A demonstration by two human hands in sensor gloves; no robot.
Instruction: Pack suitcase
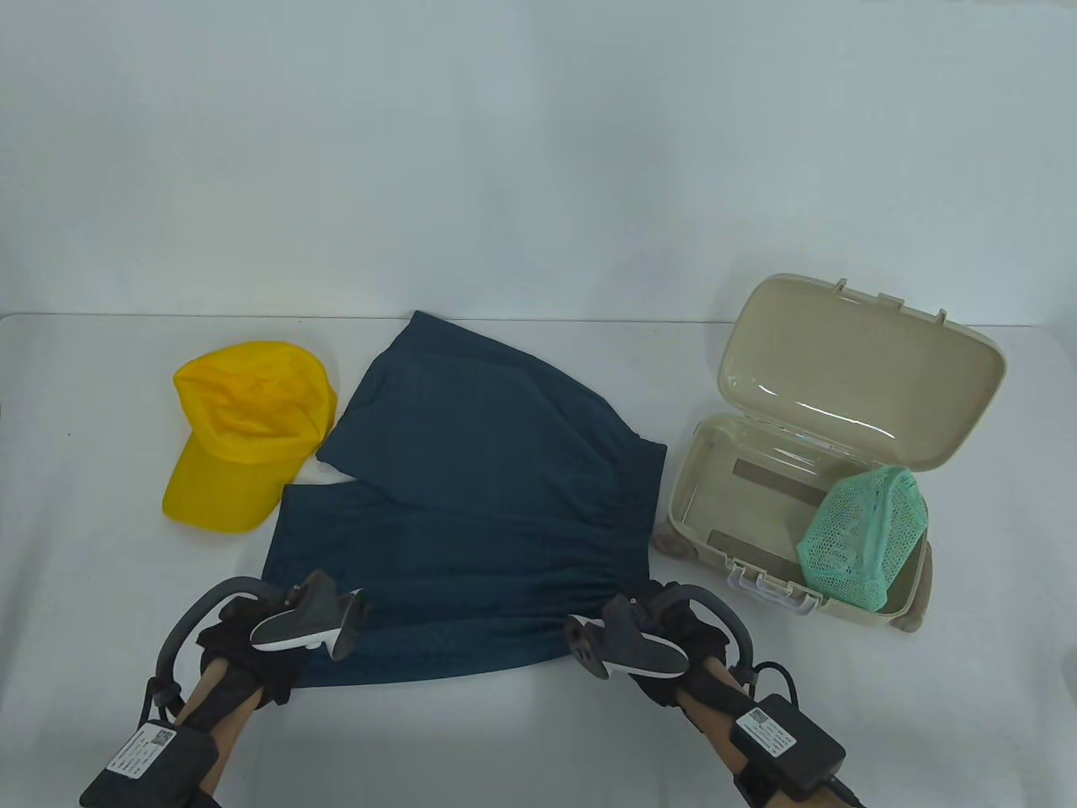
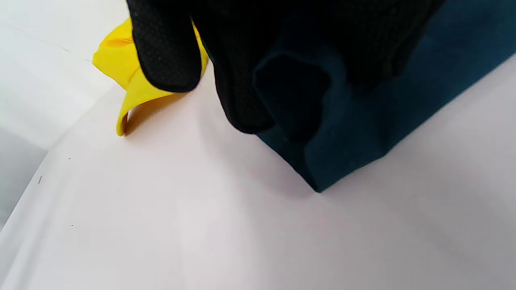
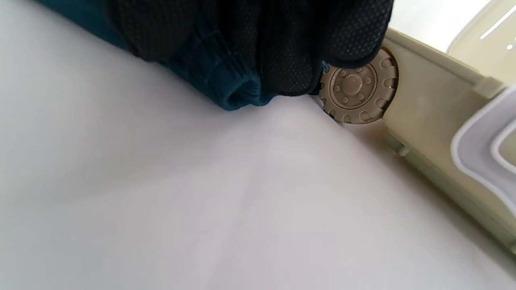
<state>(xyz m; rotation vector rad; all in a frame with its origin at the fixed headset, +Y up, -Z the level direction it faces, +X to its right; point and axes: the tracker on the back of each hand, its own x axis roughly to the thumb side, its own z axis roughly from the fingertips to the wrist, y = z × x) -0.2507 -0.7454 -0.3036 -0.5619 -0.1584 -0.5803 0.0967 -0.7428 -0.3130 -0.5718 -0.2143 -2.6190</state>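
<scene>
Folding is judged the step in hand: shorts lie flat on desk btwn cap & suitcase; near corners are gripped by left hand & right hand, fingers closed on cloth. Next, both corners probably need lifting evenly, w/ edges kept aligned.

White table under a smooth matte covering, spread edge to edge and rounded off at the far corners. Behind it a plain pale grey-white wall, bare and evenly toned, meeting the table's far edge in a straight line. Soft, diffuse light from above, with only faint shadows on the covering. Seen from the left wrist, a rounded table edge dropping to a grey surface below. Seen from the right wrist, the same white covering, slightly blurred.
</scene>
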